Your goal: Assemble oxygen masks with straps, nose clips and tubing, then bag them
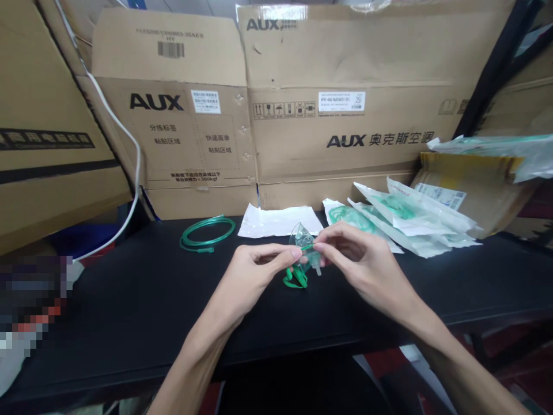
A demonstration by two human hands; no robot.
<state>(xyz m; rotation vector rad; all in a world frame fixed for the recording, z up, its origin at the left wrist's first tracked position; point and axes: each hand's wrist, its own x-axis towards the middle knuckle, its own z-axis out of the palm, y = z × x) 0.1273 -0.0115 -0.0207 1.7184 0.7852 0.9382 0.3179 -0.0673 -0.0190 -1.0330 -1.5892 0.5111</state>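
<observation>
In the head view, a clear oxygen mask [299,235] is held up over the black table, between and behind my fingers. My left hand [270,259] is closed, thumb and forefinger pinching a short stretch of the mask's green elastic strap [296,280]. From the other side my right hand [354,251] pinches the same green piece, the fingertips of both hands almost meeting. The strap's loose loop hangs below my left fingertips. A pale connector [318,268] sticks down from the mask beside my right fingers. My fingers partly cover the mask.
Left of the hands lies coiled green tubing [207,233]. Behind the mask is a flat white pouch [280,222]. Several packaged sets [406,210] pile up at right, by an open carton [475,196]. Tall cardboard [289,138] walls the table's back; a white cable [137,155] hangs at left.
</observation>
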